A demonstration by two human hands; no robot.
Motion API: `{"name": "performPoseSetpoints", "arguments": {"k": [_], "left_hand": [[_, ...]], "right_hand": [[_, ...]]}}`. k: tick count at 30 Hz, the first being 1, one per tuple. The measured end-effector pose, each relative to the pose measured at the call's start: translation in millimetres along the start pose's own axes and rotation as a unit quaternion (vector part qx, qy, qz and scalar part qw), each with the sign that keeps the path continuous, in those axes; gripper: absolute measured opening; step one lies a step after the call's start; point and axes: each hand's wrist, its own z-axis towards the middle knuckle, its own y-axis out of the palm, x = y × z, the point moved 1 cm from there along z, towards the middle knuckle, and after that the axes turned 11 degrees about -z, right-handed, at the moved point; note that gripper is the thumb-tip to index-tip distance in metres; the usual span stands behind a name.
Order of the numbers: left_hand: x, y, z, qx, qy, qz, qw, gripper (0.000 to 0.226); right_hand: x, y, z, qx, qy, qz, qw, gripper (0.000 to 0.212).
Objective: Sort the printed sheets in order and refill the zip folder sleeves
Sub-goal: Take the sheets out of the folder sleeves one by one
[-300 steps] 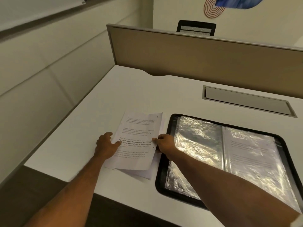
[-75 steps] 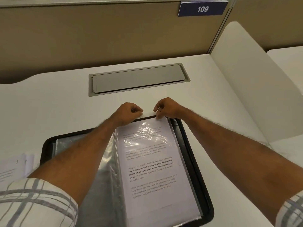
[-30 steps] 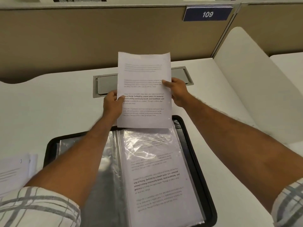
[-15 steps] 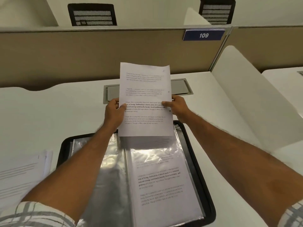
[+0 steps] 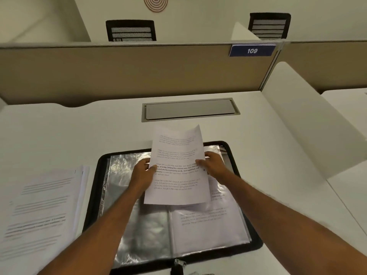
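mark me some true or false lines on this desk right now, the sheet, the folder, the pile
1. The left hand and right hand hold one printed sheet above the folder. True.
2. The folder is zipped shut. False: it lies open and flat.
3. The pile of loose pages lies right of the folder. False: the stack lies on the desk to the folder's left.
4. The right-side sleeve has a printed page in it. True.
5. The blue sign on the partition reads 109. True.
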Motion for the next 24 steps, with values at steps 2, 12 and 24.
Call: {"name": "performPoseSetpoints", "arguments": {"k": [2, 12, 24], "left_hand": [[-9, -11, -12, 0.001, -0.005, 0.007, 1.0, 0.023], [-30, -82, -52, 0.011, 0.058, 0.09, 0.994, 0.025], [-47, -199, -74, 0.135, 0.057, 0.131, 0.98, 0.032]], "right_hand": [[4, 11, -12, -0.005, 0.011, 0.009, 1.0, 0.013], [-3, 85, -47, -0.059, -0.007, -0.017, 0.998, 0.022], [-36, 181, -71, -0.118, -0.044, -0.025, 0.992, 0.028]]}}
